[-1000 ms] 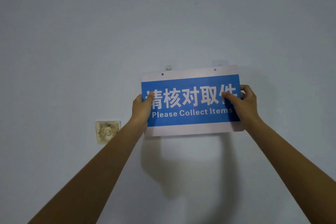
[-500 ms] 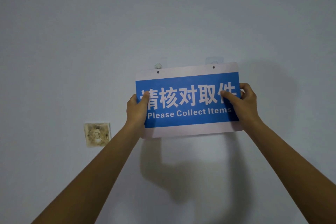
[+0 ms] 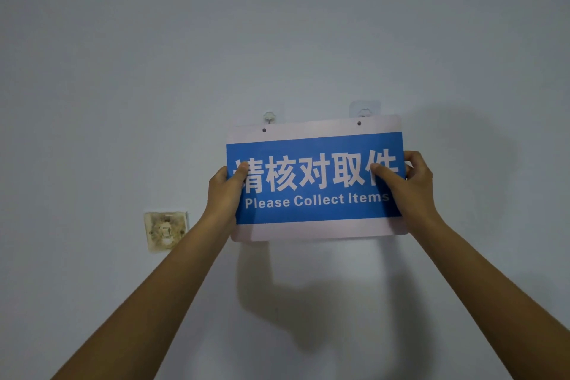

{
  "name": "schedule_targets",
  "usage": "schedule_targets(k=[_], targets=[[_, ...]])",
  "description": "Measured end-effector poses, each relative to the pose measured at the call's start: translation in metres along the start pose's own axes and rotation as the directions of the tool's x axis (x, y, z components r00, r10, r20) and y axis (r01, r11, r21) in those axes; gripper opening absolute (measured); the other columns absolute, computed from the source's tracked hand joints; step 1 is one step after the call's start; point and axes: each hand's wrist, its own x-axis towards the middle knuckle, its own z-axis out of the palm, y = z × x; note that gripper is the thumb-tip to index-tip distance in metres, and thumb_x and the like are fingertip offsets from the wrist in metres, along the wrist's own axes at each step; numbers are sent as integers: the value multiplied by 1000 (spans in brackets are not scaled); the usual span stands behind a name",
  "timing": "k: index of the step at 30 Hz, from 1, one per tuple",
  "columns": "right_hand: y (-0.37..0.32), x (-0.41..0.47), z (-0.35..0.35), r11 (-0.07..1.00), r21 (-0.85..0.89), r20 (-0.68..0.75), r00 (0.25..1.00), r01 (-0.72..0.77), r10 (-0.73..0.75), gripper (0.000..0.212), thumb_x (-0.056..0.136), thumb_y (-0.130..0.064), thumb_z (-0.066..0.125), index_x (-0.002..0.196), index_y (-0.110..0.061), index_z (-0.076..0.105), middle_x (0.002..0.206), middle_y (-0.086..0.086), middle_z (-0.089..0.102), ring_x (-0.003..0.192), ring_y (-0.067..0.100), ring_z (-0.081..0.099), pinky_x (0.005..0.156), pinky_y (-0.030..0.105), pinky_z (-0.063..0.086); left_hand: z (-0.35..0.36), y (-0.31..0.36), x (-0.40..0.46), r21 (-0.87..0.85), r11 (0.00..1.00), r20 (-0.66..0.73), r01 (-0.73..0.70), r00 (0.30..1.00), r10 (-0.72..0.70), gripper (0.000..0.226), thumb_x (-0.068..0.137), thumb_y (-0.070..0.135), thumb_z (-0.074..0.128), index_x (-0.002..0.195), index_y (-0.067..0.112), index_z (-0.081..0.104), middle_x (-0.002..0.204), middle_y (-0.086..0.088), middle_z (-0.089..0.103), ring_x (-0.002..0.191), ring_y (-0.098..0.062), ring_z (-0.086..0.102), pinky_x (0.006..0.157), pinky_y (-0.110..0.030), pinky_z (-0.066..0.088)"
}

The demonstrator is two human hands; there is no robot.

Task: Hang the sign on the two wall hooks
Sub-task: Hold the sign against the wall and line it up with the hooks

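A blue and white sign [image 3: 314,213] reading "Please Collect Items" is held flat against the wall, slightly tilted with its right side higher. My left hand [image 3: 223,191] grips its left edge and my right hand [image 3: 410,185] grips its right edge, thumbs on the front. Two small holes sit near its top edge. The left wall hook [image 3: 269,117] shows just above the left hole. The right wall hook [image 3: 365,109], on a clear adhesive pad, is partly covered by the sign's top edge, just above the right hole.
A stained, yellowed switch plate [image 3: 165,230] is set in the wall [image 3: 123,71] to the lower left of the sign. My two forearms reach up from the bottom corners. The sign's shadow falls on the wall below.
The sign has stayed just below the hooks while the view shifted a little. Both hands keep the same grip on its edges.
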Motion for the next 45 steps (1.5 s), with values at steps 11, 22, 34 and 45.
schedule_targets(k=[11,22,34,45], targets=[[-6,-3,-2,1000,-7,-8,1000,-8,8,41,80,-32,72,109,-19,47,106,-2,64,79,10,68,63,24,55,-1,7,-5,-20,1000,18,5,1000,-5,21,94,40,50,85,22,53,82,7,67,70,-12,66,56,-24,49],[-7,-5,-5,999,-30,4,999,-34,34,43,80,-34,73,110,-19,47,108,0,66,83,15,70,70,31,59,-1,5,-9,-42,999,20,31,999,-31,20,94,40,51,88,20,54,80,6,67,68,-12,66,52,-24,48],[-6,-6,-6,999,-26,4,999,-48,48,42,79,-35,73,109,-20,46,111,2,67,83,16,71,70,30,59,2,6,-9,-47,998,23,28,999,-27,24,94,39,50,101,16,54,81,6,66,69,-12,66,52,-24,49],[-5,-6,-2,999,-33,9,999,-35,35,42,80,-34,73,109,-20,47,109,0,67,83,15,70,70,30,59,-1,0,-3,-40,999,13,24,1000,-24,27,93,40,51,103,15,55,86,4,68,72,-14,67,57,-26,50]])
